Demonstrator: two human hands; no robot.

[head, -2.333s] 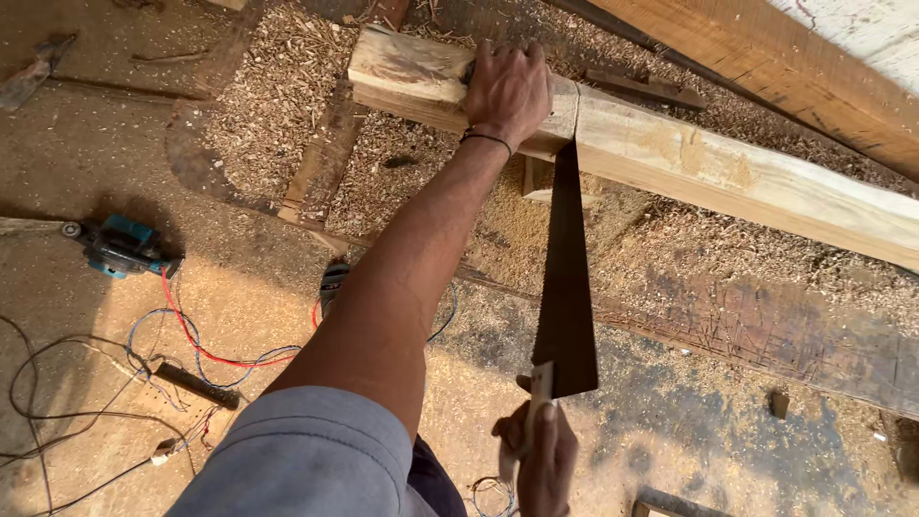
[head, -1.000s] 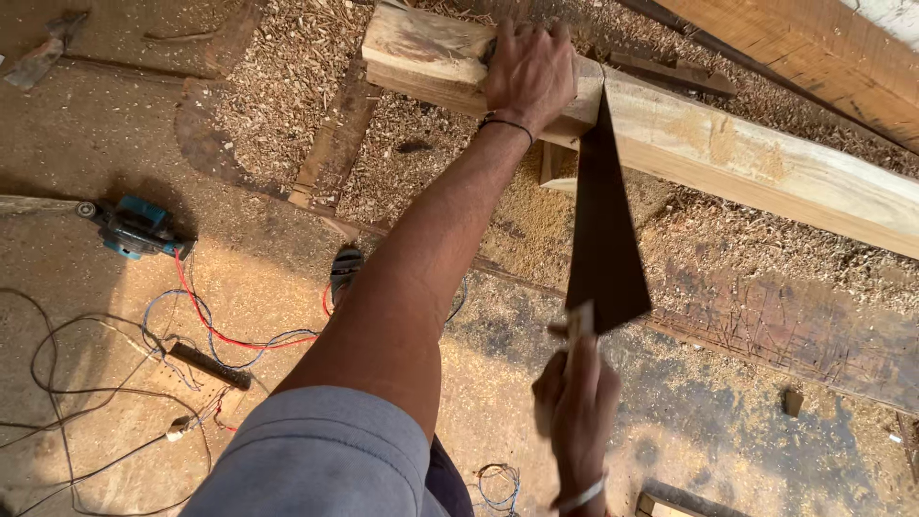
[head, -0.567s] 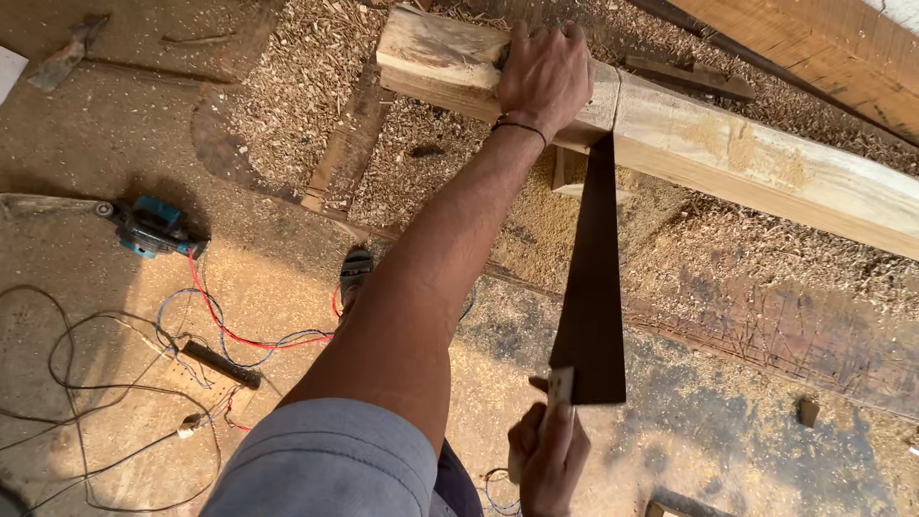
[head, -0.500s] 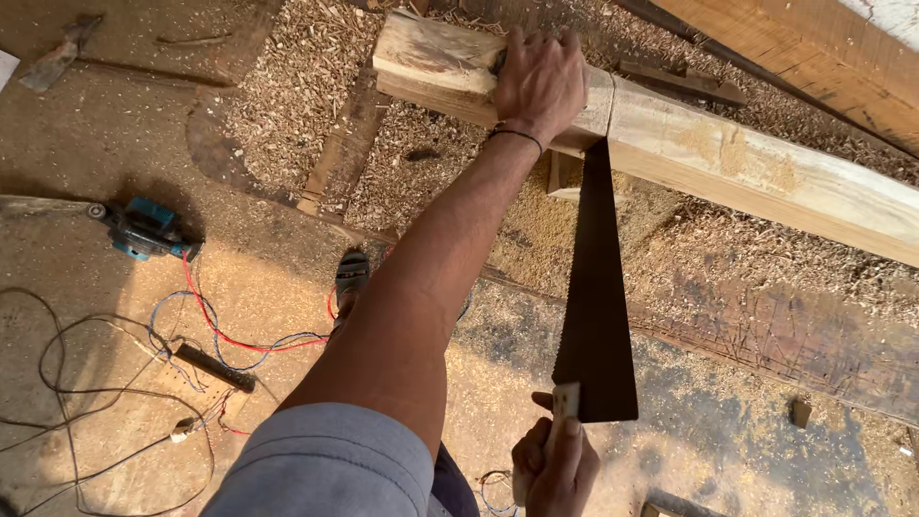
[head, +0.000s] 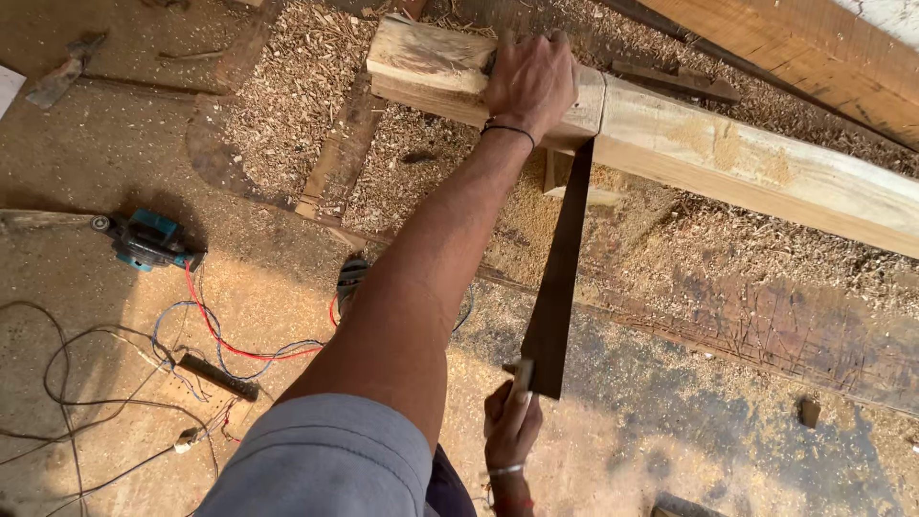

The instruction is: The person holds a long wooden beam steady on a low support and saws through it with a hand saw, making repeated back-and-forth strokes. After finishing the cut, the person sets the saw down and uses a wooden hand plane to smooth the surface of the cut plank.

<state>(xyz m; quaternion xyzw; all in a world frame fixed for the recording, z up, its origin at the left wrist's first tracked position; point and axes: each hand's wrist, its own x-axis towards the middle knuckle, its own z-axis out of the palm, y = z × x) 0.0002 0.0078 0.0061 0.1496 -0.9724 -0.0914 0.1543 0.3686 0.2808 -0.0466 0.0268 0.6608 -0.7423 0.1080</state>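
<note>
Gripping the long pale squared timber beam (head: 728, 158), left hand (head: 528, 81) sits right beside the dark handsaw blade (head: 560, 278); right hand (head: 510, 428) clenches its handle, so a jump could nick fingers.

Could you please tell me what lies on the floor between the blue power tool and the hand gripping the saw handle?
In the head view, red and dark cables trail between the blue power tool and the right hand.
</note>
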